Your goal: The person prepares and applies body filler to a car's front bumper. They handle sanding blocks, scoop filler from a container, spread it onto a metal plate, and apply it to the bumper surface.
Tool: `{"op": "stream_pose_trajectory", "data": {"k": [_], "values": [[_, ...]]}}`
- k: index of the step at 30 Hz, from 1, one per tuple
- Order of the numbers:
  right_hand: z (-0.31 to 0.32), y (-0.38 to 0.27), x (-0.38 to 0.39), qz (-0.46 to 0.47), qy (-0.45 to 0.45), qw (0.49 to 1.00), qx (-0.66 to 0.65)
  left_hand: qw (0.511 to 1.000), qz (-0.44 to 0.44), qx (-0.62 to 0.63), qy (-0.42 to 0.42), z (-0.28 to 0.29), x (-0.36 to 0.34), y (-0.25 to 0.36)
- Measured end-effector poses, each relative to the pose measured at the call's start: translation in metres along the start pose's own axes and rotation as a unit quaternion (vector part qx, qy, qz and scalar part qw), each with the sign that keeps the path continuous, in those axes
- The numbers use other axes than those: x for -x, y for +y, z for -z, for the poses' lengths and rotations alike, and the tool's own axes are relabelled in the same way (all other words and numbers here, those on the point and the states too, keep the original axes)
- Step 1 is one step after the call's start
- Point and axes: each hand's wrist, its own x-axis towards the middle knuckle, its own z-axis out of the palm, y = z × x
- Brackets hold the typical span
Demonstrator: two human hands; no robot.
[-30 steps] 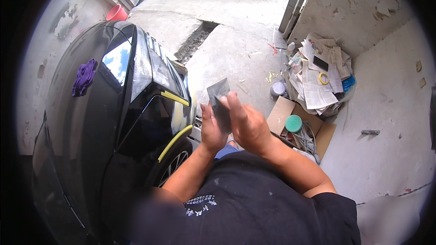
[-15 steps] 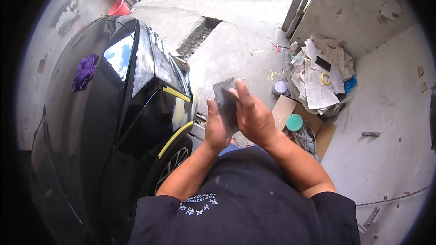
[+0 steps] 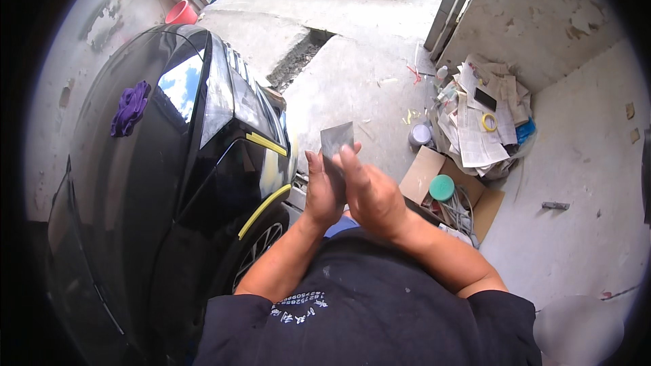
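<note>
Clasping dark sheet [image 3: 337, 138] in left grip [image 3: 321, 195], apart from already yellow-taped black car [image 3: 220, 177]; cannot tell closure of right grip [image 3: 374, 200].

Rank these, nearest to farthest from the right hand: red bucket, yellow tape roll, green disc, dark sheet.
1. Dark sheet: at the right hand, leftward
2. Green disc: right, in cardboard box
3. Yellow tape roll: on papers, farther right
4. Red bucket: far upper left
</note>
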Motion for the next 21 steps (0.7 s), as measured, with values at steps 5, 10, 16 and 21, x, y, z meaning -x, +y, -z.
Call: {"op": "stream_pose_trajectory", "data": {"k": [5,10,16,21], "values": [[-0.002,0.007,-0.009,-0.018,0.0,1.0,-0.022,0.999,-0.017,0.013,-0.026,0.003,0.0,-0.003],[-0.003,0.012,-0.01,-0.027,0.04,0.999,0.002,1.0,-0.004,0.001,0.01,-0.01,-0.001,-0.007],[0.001,0.0,-0.002,-0.031,-0.011,0.999,-0.037,0.999,-0.005,-0.018,0.031,-0.001,-0.006,-0.009],[0.007,0.038,-0.024,-0.165,0.017,0.986,-0.024,0.982,-0.03,-0.184,0.039,-0.021,-0.004,-0.017]]}}
